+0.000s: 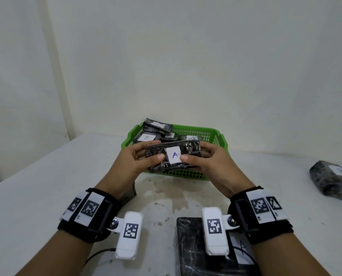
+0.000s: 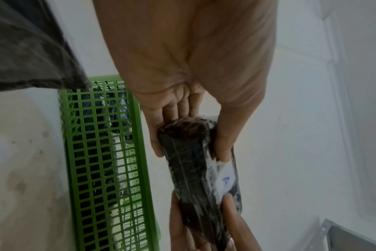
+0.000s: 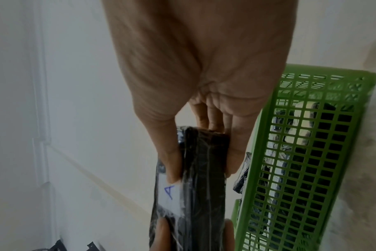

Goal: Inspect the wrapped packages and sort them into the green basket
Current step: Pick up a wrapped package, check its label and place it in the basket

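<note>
The pack (image 1: pixel 173 156) could slip. Its wrap is shiny and smooth, and each hand only pinches one end. If one hand lets go too soon, the pack may tip and drop on the table (image 1: pixel 46 186) and not in the basket (image 1: pixel 216 134).

It could also land badly. The basket already has packs in it, and one pack (image 1: pixel 157 125) at the 11 o'clock corner sits up on the rim. A hard drop might bump that one out.

The thumbs sit right beside the white label (image 1: pixel 175 155). If a thumb slides over the letter, it would be hard to read, and the pack could get sorted wrong.

The left hand (image 1: pixel 134 160) holds the left end, thumb on top and fingers under. The right hand (image 1: pixel 208 160) holds the right end the same way. Both hands are closed tight on the pack.

The pack is up in the air, just in front of the basket's near wall, at about 12 o'clock from the person. It does not touch the basket.

It is a dark, flat block in clear crinkly wrap. The label on top has a blue letter A. The wrist views show its thin side with lines of wrap along it.

Two more packs wait on the table: a big pack (image 1: pixel 206 255) at 5 o'clock and a gray pack (image 1: pixel 333 182) at 3 o'clock.
</note>
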